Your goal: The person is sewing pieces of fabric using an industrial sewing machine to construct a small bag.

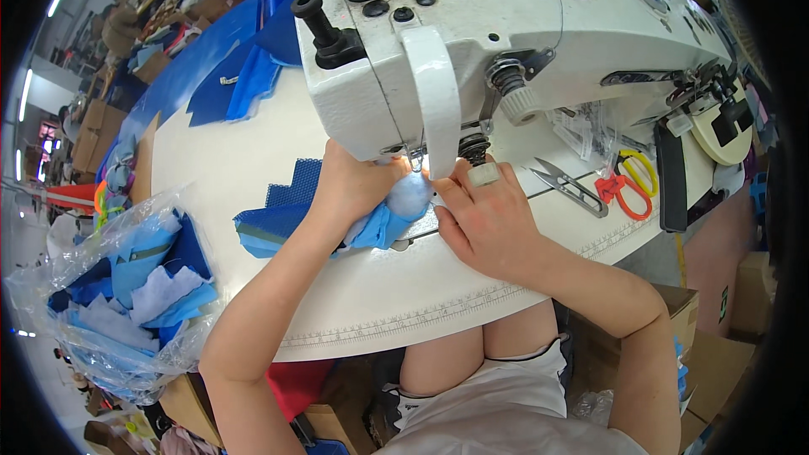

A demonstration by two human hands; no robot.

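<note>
A white sewing machine point(539, 25) stands over the pale table, its needle area lit. Under the needle lies a light blue fabric piece point(409, 196), bunched and padded-looking, with a brighter blue fold trailing toward me. My left hand point(358, 188) is closed on its left side, fingertips close to the needle and partly hidden by the machine head. My right hand point(493, 221) grips the fabric's right edge with bent fingers, its thumb lower down near the metal plate. Some of its fingers pass behind the tension knob. Left of my left hand lies dark blue mesh fabric point(291, 202).
Thread snips point(569, 187) and red-and-yellow-handled scissors point(628, 185) lie right of my right hand. A plastic bag point(126, 312) of blue fabric pieces hangs by the table's left edge. Blue cut pieces point(244, 80) lie at the back left. Printed ruler markings point(404, 318) line the front edge.
</note>
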